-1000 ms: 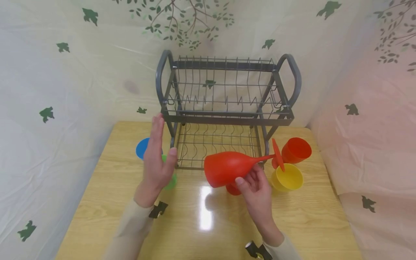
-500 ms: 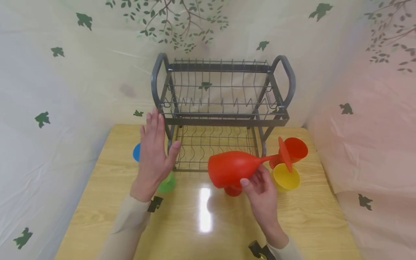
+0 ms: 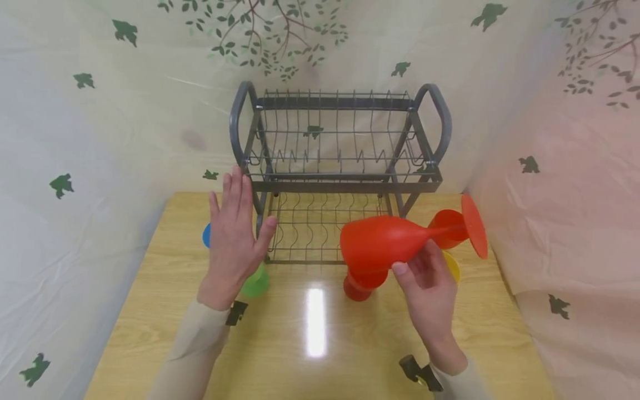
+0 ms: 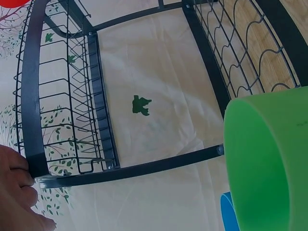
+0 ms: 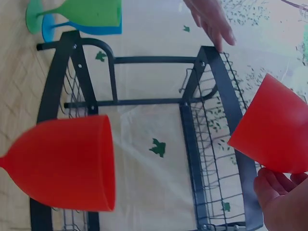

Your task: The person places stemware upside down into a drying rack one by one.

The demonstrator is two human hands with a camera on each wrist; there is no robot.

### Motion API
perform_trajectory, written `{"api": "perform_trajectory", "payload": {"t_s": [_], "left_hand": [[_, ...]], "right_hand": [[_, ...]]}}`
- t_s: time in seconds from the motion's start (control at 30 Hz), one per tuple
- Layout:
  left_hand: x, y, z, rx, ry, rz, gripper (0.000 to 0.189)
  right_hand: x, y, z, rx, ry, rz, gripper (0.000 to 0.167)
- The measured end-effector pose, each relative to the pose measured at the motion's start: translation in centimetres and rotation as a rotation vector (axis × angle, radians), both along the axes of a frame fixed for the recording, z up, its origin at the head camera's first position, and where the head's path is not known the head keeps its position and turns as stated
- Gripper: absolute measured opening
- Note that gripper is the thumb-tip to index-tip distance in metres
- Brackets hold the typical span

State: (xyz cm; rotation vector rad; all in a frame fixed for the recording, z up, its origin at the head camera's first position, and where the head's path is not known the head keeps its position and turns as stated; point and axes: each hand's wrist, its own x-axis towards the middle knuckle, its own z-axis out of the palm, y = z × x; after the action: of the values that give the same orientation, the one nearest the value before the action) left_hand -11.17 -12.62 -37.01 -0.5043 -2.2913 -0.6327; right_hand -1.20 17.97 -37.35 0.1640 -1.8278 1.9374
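red goblet held sideways in front of a metal dish rack

so the right hand (image 3: pixel 428 294) has thumb and fingers closed around a smooth red plastic-looking goblet (image 3: pixel 380 241), near where the rounded bowl narrows to the thin stem. it's tipped on its side above the worktop (image 3: pixel 280 347), bowl mouth toward the left and flat disc foot toward the right. below it stands a second red goblet (image 3: pixel 357 290).

left hand (image 3: pixel 230 239) is spread wide and holding nothing, fingers straight, tips right by the upper left corner of the dark grey two-tier metal rack (image 3: pixel 345 186). can't tell if they're pressing on it. rack has curved tube handles and thin wavy wires.

near that hand are a green stemmed goblet (image 3: pixel 256 283) and a blue stemmed goblet (image 3: pixel 205 236), partly hidden. a red cup-shaped bowl (image 3: pixel 445 239) and a yellow cup-shaped bowl (image 3: pixel 453 266) are over by the right hand. worktop's glossy wood grain, backdrop (image 3: pixel 125 139) is creased and off-white with green leafy prints.
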Motion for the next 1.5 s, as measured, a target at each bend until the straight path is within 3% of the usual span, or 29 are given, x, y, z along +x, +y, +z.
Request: {"api": "perform_trajectory", "payload": {"t_s": [0.27, 0.57, 0.63, 0.8, 0.93, 1.1, 1.5], "left_hand": [[0.2, 0.0, 0.1, 0.000, -0.014, 0.020, 0.089], [0.4, 0.1, 0.2, -0.018, -0.027, 0.027, 0.088], [0.4, 0.1, 0.2, -0.017, -0.023, 0.026, 0.088], [0.2, 0.3, -0.1, -0.008, 0.006, 0.019, 0.086], [0.1, 0.3, -0.1, -0.009, 0.024, 0.015, 0.084], [0.2, 0.2, -0.1, -0.010, 0.026, 0.017, 0.083], [0.1, 0.2, 0.0, -0.022, 0.043, 0.010, 0.081]], "right_hand": [[-1.0, 1.4, 1.3, -0.040, 0.125, -0.028, 0.055], [-2.1, 1.9, 3.3, -0.010, 0.152, -0.087, 0.052], [-2.4, 2.0, 3.9, -0.028, 0.174, -0.070, 0.052], [-3.0, 2.0, 5.9, 0.014, 0.202, -0.102, 0.052], [-3.3, 1.5, 7.7, 0.104, 0.206, -0.176, 0.050], [-3.8, 0.9, 9.8, 0.143, 0.241, -0.177, 0.048], [-5.5, 0.6, 12.4, 0.214, 0.298, -0.186, 0.046]]}}
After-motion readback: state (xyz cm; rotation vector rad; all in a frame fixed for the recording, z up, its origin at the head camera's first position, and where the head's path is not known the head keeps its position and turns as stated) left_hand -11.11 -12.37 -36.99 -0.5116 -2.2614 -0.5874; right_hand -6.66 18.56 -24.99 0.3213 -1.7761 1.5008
